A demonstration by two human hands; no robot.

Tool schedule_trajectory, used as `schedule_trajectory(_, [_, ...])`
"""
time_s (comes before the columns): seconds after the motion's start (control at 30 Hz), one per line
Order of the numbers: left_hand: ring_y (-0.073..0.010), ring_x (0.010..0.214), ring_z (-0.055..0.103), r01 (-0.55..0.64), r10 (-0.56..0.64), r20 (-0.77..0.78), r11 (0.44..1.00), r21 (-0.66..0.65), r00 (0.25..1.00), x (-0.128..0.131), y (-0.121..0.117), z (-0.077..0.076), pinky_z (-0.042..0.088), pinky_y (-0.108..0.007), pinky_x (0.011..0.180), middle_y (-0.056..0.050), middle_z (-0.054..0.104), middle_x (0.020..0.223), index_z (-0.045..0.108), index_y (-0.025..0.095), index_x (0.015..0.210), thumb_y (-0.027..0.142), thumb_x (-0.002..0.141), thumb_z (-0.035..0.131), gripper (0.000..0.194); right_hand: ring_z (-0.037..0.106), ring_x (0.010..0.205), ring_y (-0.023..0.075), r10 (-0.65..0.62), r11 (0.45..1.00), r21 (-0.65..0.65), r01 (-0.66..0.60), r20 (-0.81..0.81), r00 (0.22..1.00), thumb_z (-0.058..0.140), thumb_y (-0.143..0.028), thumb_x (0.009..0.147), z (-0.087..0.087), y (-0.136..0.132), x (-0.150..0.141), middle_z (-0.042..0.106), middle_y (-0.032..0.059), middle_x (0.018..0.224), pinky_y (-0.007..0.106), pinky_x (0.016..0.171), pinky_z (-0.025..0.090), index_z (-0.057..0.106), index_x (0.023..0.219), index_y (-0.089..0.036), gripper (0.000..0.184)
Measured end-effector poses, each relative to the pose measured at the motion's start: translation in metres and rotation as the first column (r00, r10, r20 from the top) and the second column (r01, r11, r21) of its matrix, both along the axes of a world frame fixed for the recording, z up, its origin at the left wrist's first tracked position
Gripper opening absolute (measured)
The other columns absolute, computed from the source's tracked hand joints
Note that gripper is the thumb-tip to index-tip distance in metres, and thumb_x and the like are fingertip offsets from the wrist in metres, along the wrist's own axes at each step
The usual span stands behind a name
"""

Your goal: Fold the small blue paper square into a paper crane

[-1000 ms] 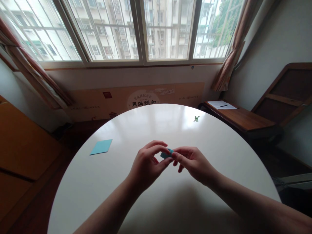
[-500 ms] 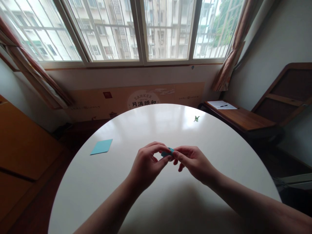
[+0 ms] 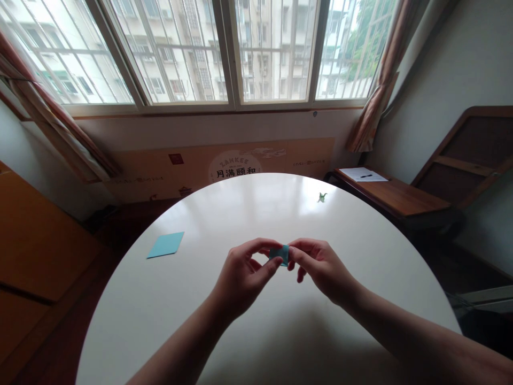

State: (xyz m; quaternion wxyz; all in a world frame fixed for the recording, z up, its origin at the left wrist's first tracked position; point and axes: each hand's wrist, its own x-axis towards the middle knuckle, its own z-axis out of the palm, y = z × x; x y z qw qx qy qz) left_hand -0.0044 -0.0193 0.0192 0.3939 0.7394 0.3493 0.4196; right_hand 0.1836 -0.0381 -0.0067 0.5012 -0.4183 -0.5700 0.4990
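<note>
A small folded piece of blue paper (image 3: 284,253) is held up between my two hands, over the middle of the white table. My left hand (image 3: 248,270) grips its left side, thumb below and index finger above. At its right edge, my right hand (image 3: 318,262) pinches the paper between thumb and index finger, the other fingers curled beneath. Part of the paper is hidden behind my fingers. A square of blue paper (image 3: 165,245) lies flat to the left of my hands. Farther back on the right sits a small green folded-paper figure (image 3: 322,197).
The round white table (image 3: 192,214) reaches toward a barred window (image 3: 272,53). Beyond its right edge, a wooden side table (image 3: 404,197) carries a white sheet (image 3: 363,175) with a pen (image 3: 366,176) on it. An orange-brown cabinet (image 3: 36,235) stands at the left.
The folded paper has turned so that a flatter, squarer face shows between my fingers. My right hand has shifted slightly to the right. The view has tilted a little.
</note>
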Motion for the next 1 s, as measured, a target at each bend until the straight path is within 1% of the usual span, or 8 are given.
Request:
schedule_trajectory(0.07, [-0.0184, 0.075, 0.067, 0.021, -0.019, 0.033, 0.998, -0.062, 0.999, 0.0002, 0.0001, 0.0003, 0.053, -0.022, 0.052, -0.007, 0.073, 0.087, 0.075, 0.016, 0.101, 0.027, 0.084, 0.073, 0.021, 0.063, 0.069, 0.0162, -0.032, 0.999, 0.038, 0.03, 0.051, 0.998, 0.063, -0.041, 0.092, -0.0008, -0.0002, 0.0008, 0.066, 0.0055, 0.074, 0.022, 0.049, 0.05, 0.071, 0.089, -0.014, 0.028])
schedule_trajectory(0.17, [-0.0145, 0.065, 0.063, 0.043, -0.03, 0.085, 0.988, -0.15, 0.996, 0.0003, 0.0002, -0.0004, 0.054, -0.023, 0.052, -0.008, 0.073, 0.09, 0.075, 0.015, 0.106, 0.028, 0.08, 0.077, 0.029, 0.065, 0.072, 0.0167, -0.131, 0.983, 0.144, 0.11, 0.147, 0.98, 0.063, -0.034, 0.092, -0.0019, -0.0014, 0.0027, 0.068, 0.0052, 0.081, 0.021, 0.049, 0.05, 0.065, 0.101, -0.017, 0.02])
schedule_trajectory(0.27, [-0.0121, 0.059, 0.061, 0.059, -0.034, 0.109, 0.97, -0.237, 0.993, 0.0006, 0.0007, -0.0016, 0.055, -0.025, 0.053, -0.009, 0.075, 0.094, 0.075, 0.014, 0.111, 0.027, 0.076, 0.08, 0.037, 0.066, 0.074, 0.016, -0.208, 0.954, 0.258, 0.154, 0.196, 0.958, 0.064, -0.029, 0.09, -0.0015, -0.0028, 0.0047, 0.069, 0.0061, 0.094, 0.021, 0.049, 0.051, 0.06, 0.111, -0.02, 0.023])
schedule_trajectory(0.33, [-0.0147, 0.064, 0.064, 0.072, -0.042, 0.117, 0.96, -0.272, 0.992, 0.001, 0.0015, -0.002, 0.056, -0.025, 0.054, -0.01, 0.075, 0.095, 0.074, 0.014, 0.112, 0.025, 0.075, 0.08, 0.039, 0.066, 0.073, 0.015, -0.213, 0.936, 0.323, 0.139, 0.208, 0.955, 0.064, -0.027, 0.09, -0.0003, -0.0034, 0.0055, 0.068, 0.0066, 0.1, 0.02, 0.048, 0.052, 0.061, 0.108, -0.021, 0.019])
schedule_trajectory(0.43, [-0.0224, 0.083, 0.069, 0.093, -0.053, 0.143, 0.952, -0.292, 0.988, 0.0012, 0.003, -0.0025, 0.057, -0.025, 0.055, -0.011, 0.076, 0.095, 0.074, 0.014, 0.111, 0.024, 0.076, 0.079, 0.037, 0.065, 0.075, 0.0151, -0.196, 0.921, 0.376, 0.105, 0.211, 0.958, 0.063, -0.024, 0.09, 0.0016, -0.0033, 0.006, 0.067, 0.0065, 0.099, 0.019, 0.046, 0.052, 0.067, 0.099, -0.021, 0.01])
schedule_trajectory(0.67, [-0.0266, 0.092, 0.071, 0.128, -0.065, 0.196, 0.936, -0.327, 0.979, -0.0004, 0.005, -0.0031, 0.056, -0.024, 0.053, -0.012, 0.076, 0.098, 0.072, 0.016, 0.113, 0.022, 0.075, 0.079, 0.039, 0.065, 0.08, 0.0174, -0.165, 0.935, 0.342, 0.09, 0.198, 0.966, 0.065, -0.024, 0.089, 0.0038, -0.0022, 0.0073, 0.066, 0.0077, 0.098, 0.018, 0.043, 0.051, 0.069, 0.094, -0.02, 0.008])
schedule_trajectory(0.83, [-0.0237, 0.085, 0.07, 0.117, -0.066, 0.167, 0.942, -0.315, 0.984, 0.0018, 0.003, -0.0014, 0.054, -0.023, 0.052, -0.011, 0.076, 0.095, 0.071, 0.016, 0.112, 0.021, 0.075, 0.077, 0.038, 0.065, 0.083, 0.0187, -0.143, 0.946, 0.313, 0.081, 0.179, 0.973, 0.064, -0.025, 0.089, 0.0046, -0.0037, 0.007, 0.066, 0.0079, 0.099, 0.019, 0.045, 0.052, 0.068, 0.095, -0.019, 0.009])
schedule_trajectory(1.0, [-0.0219, 0.086, 0.067, 0.03, -0.024, 0.052, 0.992, -0.122, 0.998, 0.0045, -0.0009, -0.0031, 0.051, -0.021, 0.052, -0.01, 0.075, 0.096, 0.074, 0.017, 0.108, 0.017, 0.077, 0.072, 0.031, 0.065, 0.082, 0.0188, -0.146, 0.961, 0.255, 0.103, 0.153, 0.977, 0.062, -0.025, 0.09, 0.0027, -0.0047, 0.0039, 0.066, 0.0075, 0.097, 0.019, 0.045, 0.051, 0.066, 0.095, -0.019, 0.009])
